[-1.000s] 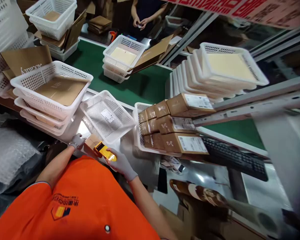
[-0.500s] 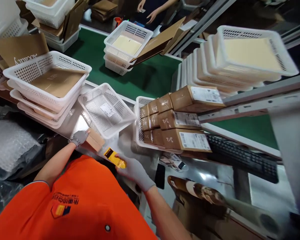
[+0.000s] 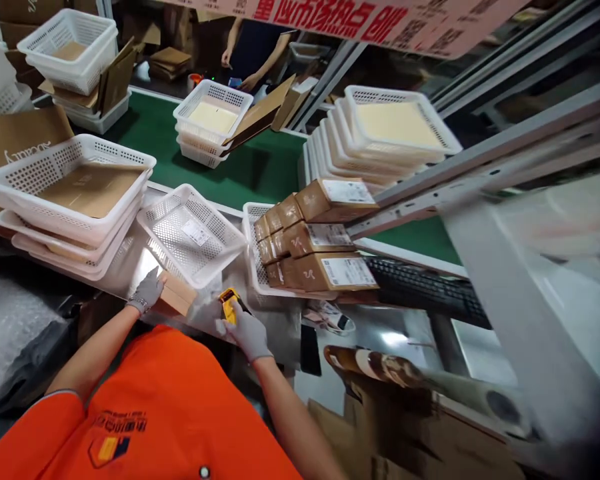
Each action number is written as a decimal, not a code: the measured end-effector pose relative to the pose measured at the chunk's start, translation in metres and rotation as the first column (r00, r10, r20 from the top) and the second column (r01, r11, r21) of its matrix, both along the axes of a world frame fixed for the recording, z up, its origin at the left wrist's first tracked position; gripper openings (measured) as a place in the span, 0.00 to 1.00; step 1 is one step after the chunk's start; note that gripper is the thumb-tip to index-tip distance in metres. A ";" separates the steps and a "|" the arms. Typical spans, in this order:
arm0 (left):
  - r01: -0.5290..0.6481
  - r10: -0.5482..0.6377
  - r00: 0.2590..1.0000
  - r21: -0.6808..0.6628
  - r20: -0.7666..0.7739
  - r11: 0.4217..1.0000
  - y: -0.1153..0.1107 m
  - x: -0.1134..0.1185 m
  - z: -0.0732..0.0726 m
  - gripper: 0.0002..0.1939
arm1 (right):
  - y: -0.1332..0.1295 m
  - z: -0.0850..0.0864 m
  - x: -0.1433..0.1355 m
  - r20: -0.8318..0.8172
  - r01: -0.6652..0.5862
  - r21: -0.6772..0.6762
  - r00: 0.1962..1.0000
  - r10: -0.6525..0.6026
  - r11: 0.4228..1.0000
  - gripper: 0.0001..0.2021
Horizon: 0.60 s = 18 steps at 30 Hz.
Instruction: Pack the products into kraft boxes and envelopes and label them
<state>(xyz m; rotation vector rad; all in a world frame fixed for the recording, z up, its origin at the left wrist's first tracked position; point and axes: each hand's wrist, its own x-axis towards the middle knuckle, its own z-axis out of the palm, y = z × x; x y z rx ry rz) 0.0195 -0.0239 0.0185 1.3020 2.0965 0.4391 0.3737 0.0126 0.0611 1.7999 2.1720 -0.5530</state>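
My left hand (image 3: pixel 148 291), in a grey glove, has its fingers on the left end of a small brown box (image 3: pixel 177 294) lying on the metal table. To the right of the box, my gloved right hand (image 3: pixel 246 330) is closed around a yellow and black handheld device (image 3: pixel 230 305), held just above the table edge. Behind the box is a tilted white basket (image 3: pixel 193 233) with a white paper label (image 3: pixel 196 232) in it. A second white basket (image 3: pixel 254 270) to the right holds several stacked brown boxes (image 3: pixel 305 270) with white labels.
Stacked baskets (image 3: pixel 75 220) stand at the left, and others rest on the green belt (image 3: pixel 155 143). A black keyboard (image 3: pixel 425 290), metal frame bars (image 3: pixel 480 167) and a cardboard roll are at the right. Across the belt, a person's hands (image 3: pixel 250 81) show.
The view has shifted, showing a red-lettered sign at the top. My right hand has turned the yellow device more upright. The left hand remains on the box.
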 end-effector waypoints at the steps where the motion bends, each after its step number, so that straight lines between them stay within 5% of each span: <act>1: 0.037 -0.035 0.999 0.078 -0.023 0.996 -0.001 0.000 -0.002 0.31 | 0.000 -0.005 0.010 0.033 0.014 0.005 0.999 -0.014 1.000 0.38; 4: 0.350 -0.337 0.937 0.223 -0.093 0.910 -0.001 -0.004 -0.002 0.36 | 0.008 -0.017 0.027 0.035 0.024 0.016 0.999 -0.024 1.000 0.36; 6: 0.562 -0.547 0.827 0.202 -0.129 0.802 0.000 -0.009 0.001 0.44 | 0.021 -0.018 0.025 -0.030 0.065 0.090 0.998 -0.063 0.994 0.29; 8: 0.646 -0.627 0.763 0.137 -0.157 0.751 0.000 -0.016 0.007 0.48 | 0.042 -0.014 0.010 -0.178 0.105 0.186 0.981 -0.072 0.977 0.24; 12: 0.508 -0.495 0.856 0.063 -0.149 0.859 -0.009 -0.030 0.015 0.44 | 0.107 0.001 -0.053 -0.438 0.115 0.222 0.899 -0.007 0.968 0.24; 15: 0.222 -0.223 0.974 0.015 0.042 0.975 -0.020 -0.041 0.011 0.36 | 0.164 0.005 -0.110 -0.414 0.117 0.125 0.908 -0.055 0.985 0.23; 18: 0.002 0.037 0.966 -0.152 0.256 0.988 -0.027 -0.046 -0.001 0.26 | 0.208 -0.001 -0.155 -0.373 0.105 0.093 0.926 -0.063 0.990 0.21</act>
